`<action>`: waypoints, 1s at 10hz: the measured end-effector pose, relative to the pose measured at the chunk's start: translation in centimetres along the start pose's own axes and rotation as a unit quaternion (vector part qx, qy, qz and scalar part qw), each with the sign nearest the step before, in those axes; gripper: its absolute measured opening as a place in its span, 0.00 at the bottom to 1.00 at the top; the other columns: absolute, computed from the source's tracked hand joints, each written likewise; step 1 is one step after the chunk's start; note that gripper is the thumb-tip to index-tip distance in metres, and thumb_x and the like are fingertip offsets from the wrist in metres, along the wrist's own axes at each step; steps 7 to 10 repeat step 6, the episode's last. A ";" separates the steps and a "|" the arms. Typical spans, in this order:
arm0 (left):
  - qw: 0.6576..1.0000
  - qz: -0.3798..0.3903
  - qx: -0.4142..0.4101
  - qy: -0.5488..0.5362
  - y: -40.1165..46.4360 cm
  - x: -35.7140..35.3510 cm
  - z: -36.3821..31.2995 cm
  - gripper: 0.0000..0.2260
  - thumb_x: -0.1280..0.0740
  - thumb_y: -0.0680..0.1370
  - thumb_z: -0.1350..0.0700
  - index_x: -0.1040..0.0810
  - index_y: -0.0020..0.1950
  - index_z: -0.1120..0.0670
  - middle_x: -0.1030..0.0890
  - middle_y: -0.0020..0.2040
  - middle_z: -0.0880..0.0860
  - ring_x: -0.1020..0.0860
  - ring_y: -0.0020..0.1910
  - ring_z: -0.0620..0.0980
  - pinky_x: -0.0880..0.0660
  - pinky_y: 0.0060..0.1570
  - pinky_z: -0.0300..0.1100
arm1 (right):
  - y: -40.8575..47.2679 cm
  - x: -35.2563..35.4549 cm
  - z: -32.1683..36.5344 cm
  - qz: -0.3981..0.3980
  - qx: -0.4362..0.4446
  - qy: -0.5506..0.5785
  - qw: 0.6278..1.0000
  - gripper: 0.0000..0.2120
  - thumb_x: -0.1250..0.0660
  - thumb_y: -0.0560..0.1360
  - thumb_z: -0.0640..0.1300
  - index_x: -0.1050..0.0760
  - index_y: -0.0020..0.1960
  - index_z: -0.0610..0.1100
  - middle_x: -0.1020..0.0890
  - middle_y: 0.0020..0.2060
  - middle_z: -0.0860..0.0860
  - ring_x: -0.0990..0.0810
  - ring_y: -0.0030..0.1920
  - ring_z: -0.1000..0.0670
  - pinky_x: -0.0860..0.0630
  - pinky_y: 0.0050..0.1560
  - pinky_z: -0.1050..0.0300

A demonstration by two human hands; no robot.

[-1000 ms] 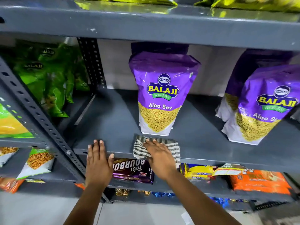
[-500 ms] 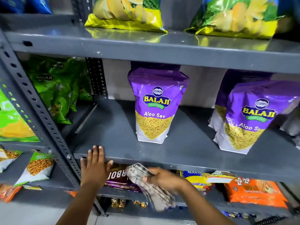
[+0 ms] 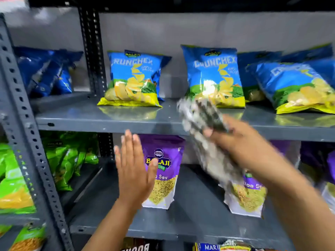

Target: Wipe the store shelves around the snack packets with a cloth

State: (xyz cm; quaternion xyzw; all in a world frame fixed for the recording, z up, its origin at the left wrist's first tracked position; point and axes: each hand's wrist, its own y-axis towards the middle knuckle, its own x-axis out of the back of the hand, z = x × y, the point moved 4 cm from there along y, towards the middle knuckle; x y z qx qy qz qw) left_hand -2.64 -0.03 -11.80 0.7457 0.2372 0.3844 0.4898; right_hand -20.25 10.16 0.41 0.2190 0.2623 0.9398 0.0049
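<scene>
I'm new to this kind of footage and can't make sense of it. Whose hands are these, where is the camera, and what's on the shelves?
No machine here: a person wears a camera on the head, looking forward and down, so you see their own two bare hands. The right hand grips a blurred checked cloth raised by the upper shelf, which holds blue Crunchex chip bags. The left hand is open and flat, holding nothing, in front of a purple Aloo Sev packet standing on the lower shelf. Green packets lie to the left.
</scene>
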 end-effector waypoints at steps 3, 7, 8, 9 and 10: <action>0.995 -0.011 -0.048 0.086 9.5 -0.2 -4.6 0.30 0.60 0.79 0.40 0.48 0.73 0.60 0.40 0.74 0.64 0.48 0.73 0.56 0.60 0.72 0.48 | 11.7 3.0 -1.3 0.080 -0.013 -0.476 0.876 0.14 0.37 0.76 0.45 0.27 0.61 0.44 0.19 0.54 0.44 0.22 0.53 0.45 0.29 0.51 0.54; 0.992 0.030 -0.039 0.120 9.5 -2.3 -3.8 0.32 0.62 0.79 0.40 0.47 0.74 0.61 0.37 0.74 0.61 0.38 0.73 0.58 0.52 0.69 0.55 | 9.9 2.9 -3.5 -0.038 -0.006 -0.271 0.962 0.19 0.37 0.76 0.48 0.30 0.66 0.49 0.28 0.68 0.47 0.31 0.69 0.46 0.36 0.68 0.54; 0.992 0.030 -0.039 0.120 9.5 -2.3 -3.8 0.32 0.62 0.79 0.40 0.47 0.74 0.61 0.37 0.74 0.61 0.38 0.73 0.58 0.52 0.69 0.55 | 9.9 2.9 -3.5 -0.038 -0.006 -0.271 0.962 0.19 0.37 0.76 0.48 0.30 0.66 0.49 0.28 0.68 0.47 0.31 0.69 0.46 0.36 0.68 0.54; 0.992 0.030 -0.039 0.120 9.5 -2.3 -3.8 0.32 0.62 0.79 0.40 0.47 0.74 0.61 0.37 0.74 0.61 0.38 0.73 0.58 0.52 0.69 0.55 | 9.9 2.9 -3.5 -0.038 -0.006 -0.271 0.962 0.19 0.37 0.76 0.48 0.30 0.66 0.49 0.28 0.68 0.47 0.31 0.69 0.46 0.36 0.68 0.54; 0.992 0.030 -0.039 0.120 9.5 -2.3 -3.8 0.32 0.62 0.79 0.40 0.47 0.74 0.61 0.37 0.74 0.61 0.38 0.73 0.58 0.52 0.69 0.55 | 9.9 2.9 -3.5 -0.038 -0.006 -0.271 0.962 0.19 0.37 0.76 0.48 0.30 0.66 0.49 0.28 0.68 0.47 0.31 0.69 0.46 0.36 0.68 0.54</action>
